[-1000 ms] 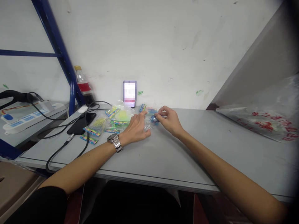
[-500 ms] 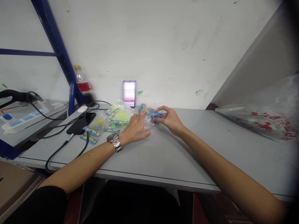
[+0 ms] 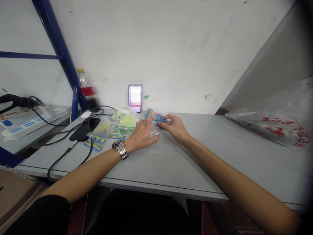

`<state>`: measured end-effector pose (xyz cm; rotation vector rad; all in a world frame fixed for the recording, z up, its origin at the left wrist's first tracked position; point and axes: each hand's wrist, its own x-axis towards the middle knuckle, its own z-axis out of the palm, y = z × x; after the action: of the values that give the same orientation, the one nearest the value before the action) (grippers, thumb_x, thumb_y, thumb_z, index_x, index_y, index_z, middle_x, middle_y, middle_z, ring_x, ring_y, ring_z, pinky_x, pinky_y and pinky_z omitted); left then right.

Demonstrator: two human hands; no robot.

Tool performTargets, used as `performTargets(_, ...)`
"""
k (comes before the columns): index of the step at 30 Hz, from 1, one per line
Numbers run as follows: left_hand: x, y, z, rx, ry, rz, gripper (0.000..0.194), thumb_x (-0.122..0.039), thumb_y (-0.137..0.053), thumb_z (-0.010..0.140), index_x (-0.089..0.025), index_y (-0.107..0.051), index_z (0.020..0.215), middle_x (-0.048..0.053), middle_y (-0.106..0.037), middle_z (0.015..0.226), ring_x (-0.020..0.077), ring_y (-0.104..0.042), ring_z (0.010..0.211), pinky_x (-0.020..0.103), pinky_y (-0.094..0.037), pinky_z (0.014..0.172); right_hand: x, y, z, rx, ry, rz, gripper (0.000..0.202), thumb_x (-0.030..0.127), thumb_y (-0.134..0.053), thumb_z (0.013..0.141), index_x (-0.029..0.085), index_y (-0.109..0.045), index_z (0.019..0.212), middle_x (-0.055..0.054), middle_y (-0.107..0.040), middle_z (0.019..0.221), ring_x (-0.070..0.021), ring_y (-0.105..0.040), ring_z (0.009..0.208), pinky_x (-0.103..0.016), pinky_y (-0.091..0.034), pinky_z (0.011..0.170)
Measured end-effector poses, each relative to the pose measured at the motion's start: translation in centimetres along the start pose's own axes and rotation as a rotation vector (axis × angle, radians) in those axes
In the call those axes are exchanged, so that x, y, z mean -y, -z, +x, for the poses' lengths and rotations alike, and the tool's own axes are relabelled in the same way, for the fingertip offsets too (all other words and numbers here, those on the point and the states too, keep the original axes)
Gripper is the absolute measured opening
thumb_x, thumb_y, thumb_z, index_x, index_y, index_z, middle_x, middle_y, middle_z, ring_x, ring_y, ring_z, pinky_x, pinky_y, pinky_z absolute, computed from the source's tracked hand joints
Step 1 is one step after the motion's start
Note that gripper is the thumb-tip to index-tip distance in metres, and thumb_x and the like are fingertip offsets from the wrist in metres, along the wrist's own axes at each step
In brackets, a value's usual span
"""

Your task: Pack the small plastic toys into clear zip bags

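Observation:
A clear plastic bag (image 3: 156,131) lies between my two hands on the grey table. My left hand (image 3: 141,134), with a metal watch at its wrist, grips the near left side of this bag between thumb and fingers. On the right, my right hand (image 3: 176,129) pinches a translucent blue piece (image 3: 160,119) at the bag's mouth. How far the piece is inside the plastic, I cannot tell. Left of my left hand are several clear packets with colourful header strips, among them a yellow-green packet (image 3: 127,120) and one with yellow and grey contents (image 3: 104,129).
A lit phone (image 3: 135,98) leans on the wall. A dark phone (image 3: 85,129), black cables and a white case (image 3: 86,114) lie at the left. Beyond are a cola bottle (image 3: 87,89) and a power strip (image 3: 31,122). A large printed plastic bag (image 3: 274,129) rests at the right.
My right hand has moved slightly left with the blue piece, bringing it further over the clear bag. My left hand has stayed almost in place.

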<state>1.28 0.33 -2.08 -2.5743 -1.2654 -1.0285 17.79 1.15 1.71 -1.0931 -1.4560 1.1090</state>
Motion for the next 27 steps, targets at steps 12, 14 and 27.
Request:
performTargets(12,0.2,-0.3,-0.2,-0.008,-0.040,0.065,0.069,-0.038,-0.057,0.083,-0.014,-0.022,0.138,0.018,-0.047,0.126,0.0335,-0.050,0.108,0.050,-0.043,0.087,0.9,0.0,-0.2,0.005,0.036,-0.118,0.029,0.039,-0.081,0.055,0.016,-0.066,0.064,0.001,-0.056,0.055,-0.0085,-0.040,0.047,-0.026,-0.032,0.043)
performTargets(14,0.2,-0.3,-0.2,-0.009,-0.049,0.066,0.068,-0.038,-0.057,0.084,-0.014,-0.023,0.138,0.019,-0.047,0.127,0.0339,-0.049,0.109,0.051,-0.043,0.087,0.9,0.0,-0.3,-0.039,-0.061,-0.099,0.037,0.040,-0.085,0.048,0.016,-0.066,0.069,0.001,-0.056,0.051,-0.0060,-0.032,0.040,-0.025,-0.023,0.035)
performTargets(27,-0.1,0.1,0.0,0.005,-0.034,0.061,0.067,-0.035,-0.059,0.082,-0.015,-0.025,0.137,0.017,-0.050,0.122,0.0334,-0.050,0.108,0.050,-0.042,0.086,1.6,0.2,-0.4,-0.104,-0.138,-0.136,0.018,0.031,-0.072,0.062,0.016,-0.063,0.055,-0.004,-0.061,0.060,-0.0027,-0.024,0.039,-0.024,-0.014,0.034)
